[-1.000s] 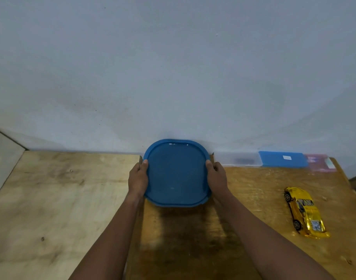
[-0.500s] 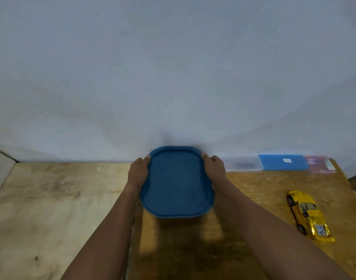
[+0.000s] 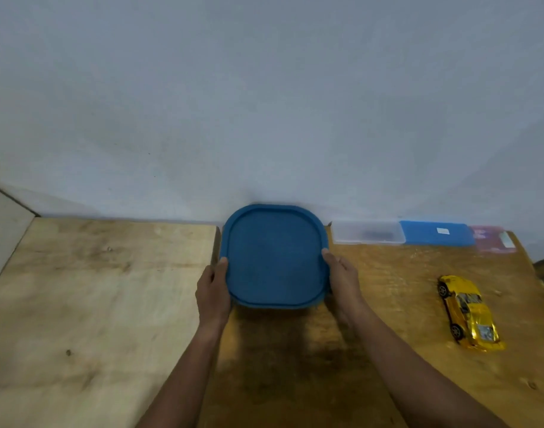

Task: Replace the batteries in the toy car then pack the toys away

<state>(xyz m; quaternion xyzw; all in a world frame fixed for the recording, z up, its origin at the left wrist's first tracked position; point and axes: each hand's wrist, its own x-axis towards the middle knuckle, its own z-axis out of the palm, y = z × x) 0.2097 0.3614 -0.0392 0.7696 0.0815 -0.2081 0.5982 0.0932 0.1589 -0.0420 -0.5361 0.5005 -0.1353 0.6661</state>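
The blue lid (image 3: pixel 275 257) is gripped by both hands at its side edges, close to the wall (image 3: pixel 264 103) at the table's back. What is under the lid cannot be seen. The left hand (image 3: pixel 213 291) clasps the lid's left edge low down, thumb laid over the raised rim. Its other fingers are tucked out of sight beneath. The right hand (image 3: pixel 343 282) clasps the right edge the same way, thumb tip on the rim and the remaining fingers hidden below the edge. Both hands are thus clamped on the lid, with its flat top between the two thumbs.

The yellow car (image 3: pixel 469 313) lies well to the right of the right hand's fingers, on its wheels and untouched. It sits lengthwise, one end toward the wall and the other toward the person.

Beyond the right thumb, along the wall, three flat cases sit in a row. A clear case (image 3: pixel 368 232) is nearest the fingers, a blue case (image 3: pixel 435 233) follows, and a pink case (image 3: pixel 493 239) is farthest out.

All of this sits on a darker wooden table (image 3: pixel 388 304). A paler board (image 3: pixel 94 304) begins just left of the left hand's knuckles.
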